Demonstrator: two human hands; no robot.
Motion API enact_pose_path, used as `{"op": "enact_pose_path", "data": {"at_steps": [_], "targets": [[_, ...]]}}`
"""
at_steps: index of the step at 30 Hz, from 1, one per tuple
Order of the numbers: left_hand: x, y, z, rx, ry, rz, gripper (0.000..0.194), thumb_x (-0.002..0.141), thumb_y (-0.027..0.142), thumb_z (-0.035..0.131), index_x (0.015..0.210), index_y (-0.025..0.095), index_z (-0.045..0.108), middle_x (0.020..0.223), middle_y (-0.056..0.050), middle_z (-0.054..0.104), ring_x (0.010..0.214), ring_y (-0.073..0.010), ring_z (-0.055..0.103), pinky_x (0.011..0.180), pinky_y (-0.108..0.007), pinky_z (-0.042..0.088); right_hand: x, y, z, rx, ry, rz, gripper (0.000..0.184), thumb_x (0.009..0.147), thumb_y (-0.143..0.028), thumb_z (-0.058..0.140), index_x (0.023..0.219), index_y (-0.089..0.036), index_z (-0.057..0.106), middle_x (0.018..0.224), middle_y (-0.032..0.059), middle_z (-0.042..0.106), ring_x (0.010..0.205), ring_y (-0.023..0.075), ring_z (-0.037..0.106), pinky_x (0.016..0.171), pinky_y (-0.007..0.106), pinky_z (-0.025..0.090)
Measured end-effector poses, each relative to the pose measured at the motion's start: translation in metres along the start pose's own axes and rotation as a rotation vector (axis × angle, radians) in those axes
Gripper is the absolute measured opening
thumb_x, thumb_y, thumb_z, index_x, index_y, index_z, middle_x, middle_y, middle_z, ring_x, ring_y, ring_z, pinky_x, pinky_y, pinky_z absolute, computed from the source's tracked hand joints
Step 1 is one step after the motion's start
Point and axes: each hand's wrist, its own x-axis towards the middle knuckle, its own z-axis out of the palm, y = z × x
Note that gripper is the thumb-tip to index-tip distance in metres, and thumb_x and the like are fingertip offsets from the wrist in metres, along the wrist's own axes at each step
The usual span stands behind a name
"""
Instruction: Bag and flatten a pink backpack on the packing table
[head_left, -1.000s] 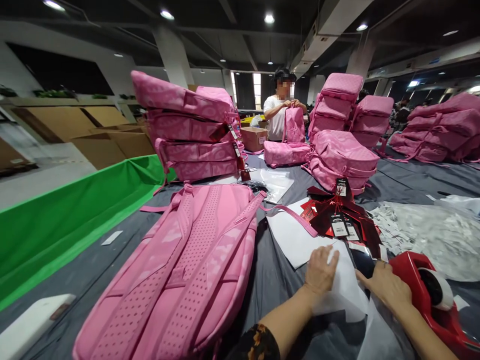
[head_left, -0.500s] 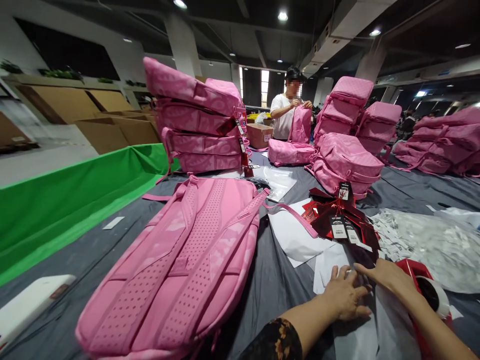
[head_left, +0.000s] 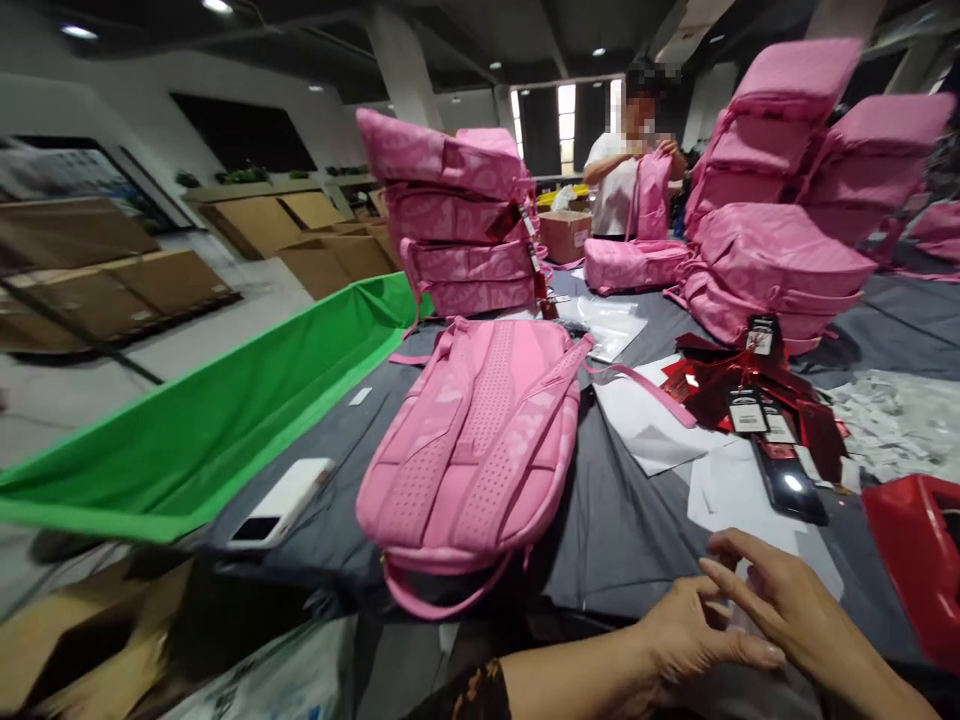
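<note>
Head view: both hands meet at the near edge of the grey tabletop. The left hand curls loosely and the right hand has its fingers spread, both pinching at a white sheet; whether either grip has closed on it I cannot tell. The backpack lies straps-up just beside them, hang tags and the red dispenser close by on the right.

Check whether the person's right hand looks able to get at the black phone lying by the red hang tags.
Probably yes. The right hand is open over the white paper sheets, and the black phone lies flat just beyond them, with nothing standing between; only the red hang tags crowd its far end.
</note>
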Motion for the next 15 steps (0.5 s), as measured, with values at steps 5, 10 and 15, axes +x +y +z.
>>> {"op": "enact_pose_path", "data": {"at_steps": [5,10,15], "targets": [[-0.047,-0.001,-0.029,-0.126,0.316,0.088,0.087,0.026,0.052,0.102,0.096,0.013,0.068,0.086,-0.002,0.068,0.075,-0.0136,0.058,0.073,-0.027,0.047,0.01,0.008,0.029,0.374,-0.111,0.013,0.068,0.065,-0.073,0.073,0.11,-0.022,0.073,0.083,0.008,0.075,0.068,0.0249,0.068,0.063,0.033,0.058],[-0.078,-0.014,-0.052,-0.008,0.413,0.305,0.08,0.04,0.051,0.1,0.1,0.016,0.061,0.093,-0.001,0.065,0.083,-0.014,0.056,0.077,-0.025,0.045,0.02,-0.012,0.071,0.627,-0.39,-0.018,0.063,0.064,-0.074,0.074,0.094,-0.02,0.079,0.082,0.0115,0.077,0.079,0.0315,0.074,0.078,0.041,0.063],[-0.101,-0.026,-0.071,0.087,0.571,0.371,0.065,0.056,0.062,0.09,0.092,0.017,0.06,0.081,0.003,0.057,0.075,-0.0115,0.047,0.072,-0.024,0.04,0.024,0.009,0.097,0.531,-0.272,0.039,0.057,0.072,-0.067,0.074,0.108,-0.024,0.079,0.106,0.0078,0.08,0.093,0.0317,0.076,0.078,0.033,0.063]]}}
